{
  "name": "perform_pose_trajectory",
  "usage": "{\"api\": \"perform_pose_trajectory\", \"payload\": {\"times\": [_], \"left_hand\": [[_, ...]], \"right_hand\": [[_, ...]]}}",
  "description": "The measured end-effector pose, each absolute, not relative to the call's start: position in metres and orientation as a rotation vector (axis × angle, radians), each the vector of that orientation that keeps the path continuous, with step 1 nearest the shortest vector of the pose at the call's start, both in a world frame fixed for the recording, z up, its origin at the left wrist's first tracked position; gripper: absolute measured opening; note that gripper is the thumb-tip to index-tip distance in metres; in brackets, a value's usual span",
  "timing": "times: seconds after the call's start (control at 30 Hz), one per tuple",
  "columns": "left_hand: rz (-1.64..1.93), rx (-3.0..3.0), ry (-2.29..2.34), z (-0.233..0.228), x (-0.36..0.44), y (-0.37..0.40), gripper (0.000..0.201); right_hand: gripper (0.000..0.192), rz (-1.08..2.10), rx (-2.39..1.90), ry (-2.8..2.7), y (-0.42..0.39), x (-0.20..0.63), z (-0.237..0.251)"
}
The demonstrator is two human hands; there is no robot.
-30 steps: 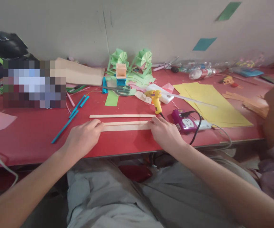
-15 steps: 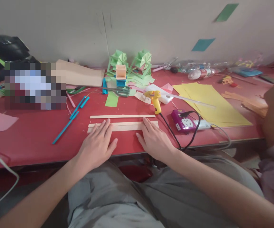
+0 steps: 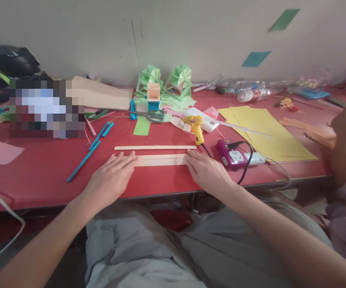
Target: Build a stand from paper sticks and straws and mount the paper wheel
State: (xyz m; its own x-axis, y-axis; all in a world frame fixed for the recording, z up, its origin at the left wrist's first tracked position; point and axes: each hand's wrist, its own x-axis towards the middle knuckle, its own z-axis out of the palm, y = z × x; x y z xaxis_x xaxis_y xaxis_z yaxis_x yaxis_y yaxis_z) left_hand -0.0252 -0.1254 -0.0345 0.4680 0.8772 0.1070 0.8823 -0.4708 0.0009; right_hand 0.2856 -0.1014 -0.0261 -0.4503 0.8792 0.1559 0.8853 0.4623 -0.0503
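Your left hand [image 3: 108, 182] and right hand [image 3: 207, 173], fingers flat and unclenched, pin the pale wooden strips [image 3: 161, 160] against the red worktop [image 3: 41, 168], keeping them aligned.

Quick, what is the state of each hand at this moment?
Left hand: open, flat, fingers resting on the left end of the pale wooden strips.
Right hand: open, flat, pressing the strips' right end.
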Motion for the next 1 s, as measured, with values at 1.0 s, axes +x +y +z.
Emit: {"api": "perform_pose_trajectory", "payload": {"times": [1.0], "left_hand": [[0.007, -2.506, -1.548, -0.017, 0.006, -0.126, 0.041]], "right_hand": [[0.031, -0.169, -1.574, -2.719, -0.105, 0.272, -0.016]]}}
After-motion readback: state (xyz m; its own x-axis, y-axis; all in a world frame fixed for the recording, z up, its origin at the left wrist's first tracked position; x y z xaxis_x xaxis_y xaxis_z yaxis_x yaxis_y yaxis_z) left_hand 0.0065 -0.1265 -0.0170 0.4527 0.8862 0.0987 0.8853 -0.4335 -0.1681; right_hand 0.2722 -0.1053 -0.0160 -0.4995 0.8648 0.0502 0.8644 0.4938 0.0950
